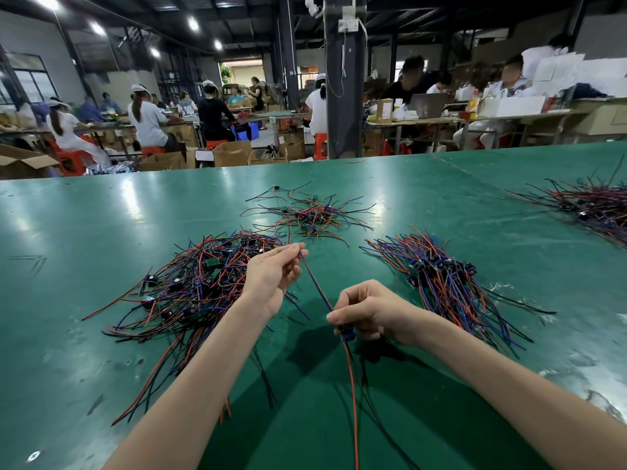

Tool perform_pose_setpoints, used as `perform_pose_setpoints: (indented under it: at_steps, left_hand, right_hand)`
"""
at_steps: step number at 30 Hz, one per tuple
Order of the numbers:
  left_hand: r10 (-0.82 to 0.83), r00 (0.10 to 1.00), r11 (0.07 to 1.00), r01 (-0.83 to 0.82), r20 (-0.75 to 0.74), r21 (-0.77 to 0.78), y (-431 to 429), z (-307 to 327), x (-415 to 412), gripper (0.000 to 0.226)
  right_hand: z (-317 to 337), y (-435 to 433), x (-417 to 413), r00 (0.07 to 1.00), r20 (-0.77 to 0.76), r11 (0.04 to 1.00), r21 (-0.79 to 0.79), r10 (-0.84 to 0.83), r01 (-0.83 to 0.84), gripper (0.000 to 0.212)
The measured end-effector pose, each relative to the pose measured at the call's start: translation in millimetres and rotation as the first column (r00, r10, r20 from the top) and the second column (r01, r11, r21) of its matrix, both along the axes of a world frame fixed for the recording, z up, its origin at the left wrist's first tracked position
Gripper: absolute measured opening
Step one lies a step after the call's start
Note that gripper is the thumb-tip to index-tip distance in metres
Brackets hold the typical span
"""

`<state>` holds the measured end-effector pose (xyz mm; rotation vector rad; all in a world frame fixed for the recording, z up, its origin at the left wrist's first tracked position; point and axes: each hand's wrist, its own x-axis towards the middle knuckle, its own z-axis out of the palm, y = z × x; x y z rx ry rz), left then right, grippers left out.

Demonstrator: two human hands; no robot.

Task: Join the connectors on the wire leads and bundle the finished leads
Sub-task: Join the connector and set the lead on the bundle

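Note:
My left hand [273,276] pinches the far end of a blue-and-red wire lead [315,286] above the green table. My right hand [368,312] grips the lead's small blue connector board [346,331]; from it a red and a black wire [353,395] trail down toward me. The lead runs taut between both hands. A big loose pile of leads with green boards [190,286] lies left of my left hand. A tidier pile of leads [441,276] lies right of my right hand.
A small scatter of leads [308,215] lies farther back at the table's middle, and another heap [593,205] at the far right. The green table [101,215] ends at a far edge; beyond it people sit at other benches among cardboard boxes [20,161].

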<state>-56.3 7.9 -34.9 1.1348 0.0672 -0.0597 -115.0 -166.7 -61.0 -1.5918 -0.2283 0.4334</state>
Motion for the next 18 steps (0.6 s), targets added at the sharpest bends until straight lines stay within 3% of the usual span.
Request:
perform_pose_setpoints:
  at_steps: [18]
  left_hand:
    - [0.043,0.999,0.999,-0.043,0.026,0.011,-0.5,-3.6,3.9,0.012]
  right_hand:
    - [1.2,-0.7,-0.3,1.000,0.001,1.000,0.000,-0.016,0.016,0.024]
